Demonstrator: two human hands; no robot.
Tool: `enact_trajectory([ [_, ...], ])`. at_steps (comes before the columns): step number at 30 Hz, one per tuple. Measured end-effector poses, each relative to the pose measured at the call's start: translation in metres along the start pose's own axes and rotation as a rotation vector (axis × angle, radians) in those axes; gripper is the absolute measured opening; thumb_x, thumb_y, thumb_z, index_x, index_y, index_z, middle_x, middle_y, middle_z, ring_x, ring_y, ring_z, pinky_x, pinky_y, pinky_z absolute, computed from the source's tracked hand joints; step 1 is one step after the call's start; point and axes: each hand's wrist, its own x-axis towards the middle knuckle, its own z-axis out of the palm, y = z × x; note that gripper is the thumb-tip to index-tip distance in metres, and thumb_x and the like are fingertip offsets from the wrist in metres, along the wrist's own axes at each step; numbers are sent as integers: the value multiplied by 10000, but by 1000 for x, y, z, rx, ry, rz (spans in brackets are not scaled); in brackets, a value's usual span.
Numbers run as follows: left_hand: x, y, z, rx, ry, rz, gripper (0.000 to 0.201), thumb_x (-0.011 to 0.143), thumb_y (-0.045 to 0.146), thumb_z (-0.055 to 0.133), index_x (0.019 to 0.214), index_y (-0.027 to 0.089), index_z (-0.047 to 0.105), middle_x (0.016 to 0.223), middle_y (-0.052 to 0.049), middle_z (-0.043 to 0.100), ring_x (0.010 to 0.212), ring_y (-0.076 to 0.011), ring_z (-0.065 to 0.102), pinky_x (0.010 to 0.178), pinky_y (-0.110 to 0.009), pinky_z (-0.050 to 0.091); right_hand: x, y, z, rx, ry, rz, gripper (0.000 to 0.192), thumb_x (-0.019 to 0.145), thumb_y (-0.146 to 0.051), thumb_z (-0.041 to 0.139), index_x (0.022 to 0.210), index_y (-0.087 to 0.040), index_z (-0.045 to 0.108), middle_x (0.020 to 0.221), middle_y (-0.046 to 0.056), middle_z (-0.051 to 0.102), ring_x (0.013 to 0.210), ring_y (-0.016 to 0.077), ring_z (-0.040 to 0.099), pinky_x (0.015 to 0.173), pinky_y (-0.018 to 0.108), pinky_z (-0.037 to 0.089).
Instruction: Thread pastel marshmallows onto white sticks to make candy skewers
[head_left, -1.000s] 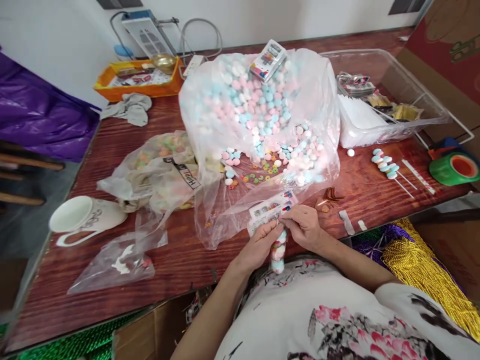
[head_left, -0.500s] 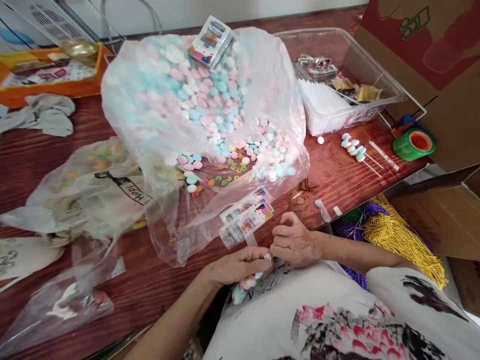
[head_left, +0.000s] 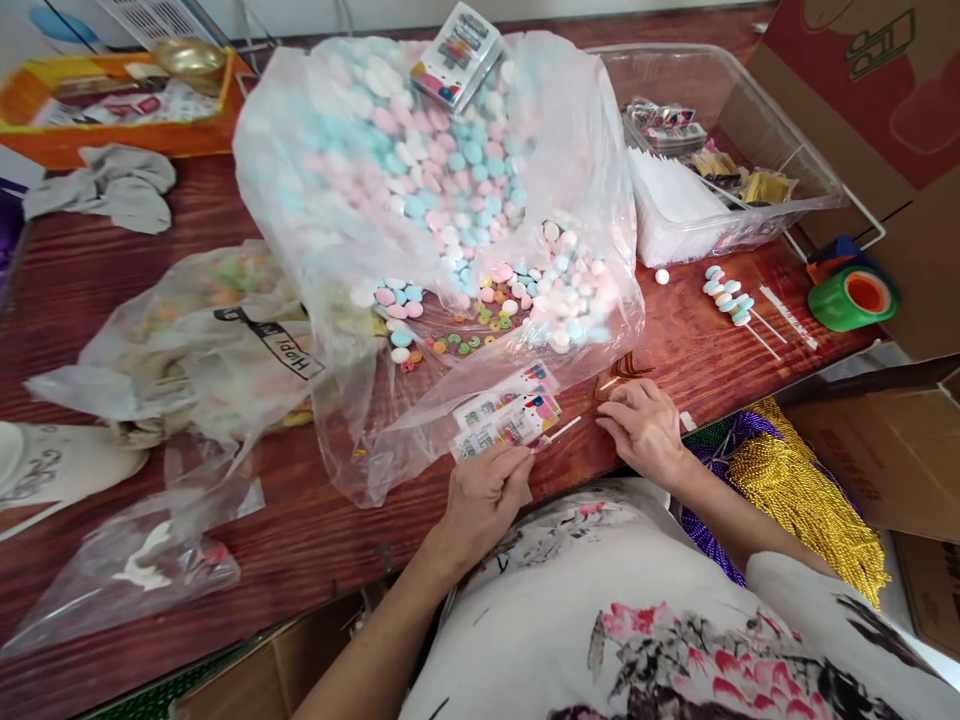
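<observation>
My left hand (head_left: 484, 505) is closed over a candy stick, whose white stick (head_left: 566, 429) points out to the right past the fingertips. Its candy end is mostly hidden under the hand. Just beyond those fingers lie printed cards (head_left: 499, 415), partly overlapping. My right hand (head_left: 645, 432) is at the table's front edge, thumb and fingers drawn together beside some thin brown ties (head_left: 634, 368). Whatever is between those fingertips is too small to make out.
A large clear bag (head_left: 442, 170) of pastel candies fills the middle, with a card box (head_left: 457, 58) on top. To its right are a plastic bin (head_left: 750, 215), finished candy sticks (head_left: 727, 295) and green tape (head_left: 851, 300). Bead strands (head_left: 795, 490) hang below the table edge.
My hands have come apart. The left has moved up beside the cards with the candy stick, turning palm down; the right has moved right to the brown ties. The view has shifted slightly.
</observation>
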Motion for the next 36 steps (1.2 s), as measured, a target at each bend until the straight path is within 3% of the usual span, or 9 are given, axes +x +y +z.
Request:
enact_trajectory([
  [3, 4, -1, 5, -252, 14, -175, 243, 917, 255, 525, 790, 160, 710, 643, -1, 599, 595, -107, 520, 599, -225, 419, 2, 9, 7, -231, -28, -45, 115, 889, -252, 595, 849, -212, 695, 907, 63, 641, 913, 221, 446, 740, 346, 296],
  [7, 9, 1, 9, -509, -14, -450, 257, 845, 346, 589, 794, 164, 763, 649, 4, 637, 607, -114, 527, 594, -219, 423, 5, 11, 16, -318, -66, -88, 135, 876, -151, 547, 787, -180, 645, 882, 85, 622, 849, 214, 439, 717, 353, 293],
  [9, 10, 1, 10, -573, -10, -568, 263, 807, 369, 612, 805, 166, 779, 651, 5, 646, 609, -116, 522, 594, -221, 422, 6, 10, 13, -253, -67, -110, 158, 881, -124, 506, 774, -171, 612, 853, 89, 607, 814, 205, 448, 705, 346, 312],
  [12, 11, 2, 13, -625, 4, -665, 255, 768, 373, 638, 809, 169, 786, 645, 8, 642, 616, -115, 514, 606, -223, 417, 5, 1, 2, 64, 26, -108, 182, 906, -114, 446, 785, -184, 562, 752, 46, 558, 733, 175, 468, 675, 316, 354],
  [16, 18, 9, 19, -709, 1, -676, 258, 763, 386, 642, 699, 157, 742, 622, 10, 594, 614, -107, 486, 604, -218, 407, 5, -29, 2, 464, 166, -152, 168, 907, -100, 446, 860, -201, 572, 739, 19, 574, 706, 152, 520, 678, 305, 425],
  [21, 27, 25, 15, -845, 28, -665, 325, 778, 424, 622, 630, 137, 659, 586, 22, 493, 561, -80, 427, 533, -194, 372, 9, -55, 31, 498, 232, -280, 307, 885, -68, 446, 1053, -209, 661, 768, 41, 614, 723, 158, 547, 657, 306, 476],
  [27, 19, 26, 6, -964, -1, -797, 317, 753, 453, 644, 792, 141, 679, 599, 44, 453, 479, -54, 379, 441, -175, 308, 14, -50, 39, 700, 143, -191, 253, 911, -114, 502, 1054, -218, 683, 783, 29, 647, 717, 135, 590, 650, 279, 505],
  [31, 16, 21, 6, -901, 11, -716, 295, 775, 425, 634, 680, 145, 633, 591, 44, 433, 499, -59, 376, 458, -186, 309, 10, -49, 43, 832, 110, -95, 263, 892, -144, 551, 1132, -226, 617, 790, -2, 639, 693, 119, 585, 640, 261, 496],
  [36, 17, 19, 4, -781, 64, -547, 315, 824, 373, 592, 598, 154, 591, 586, 31, 446, 528, -76, 366, 498, -216, 319, 1, -54, 50, 1001, 198, 86, 262, 840, -171, 641, 1069, -244, 537, 749, -46, 592, 647, 104, 542, 616, 240, 448],
])
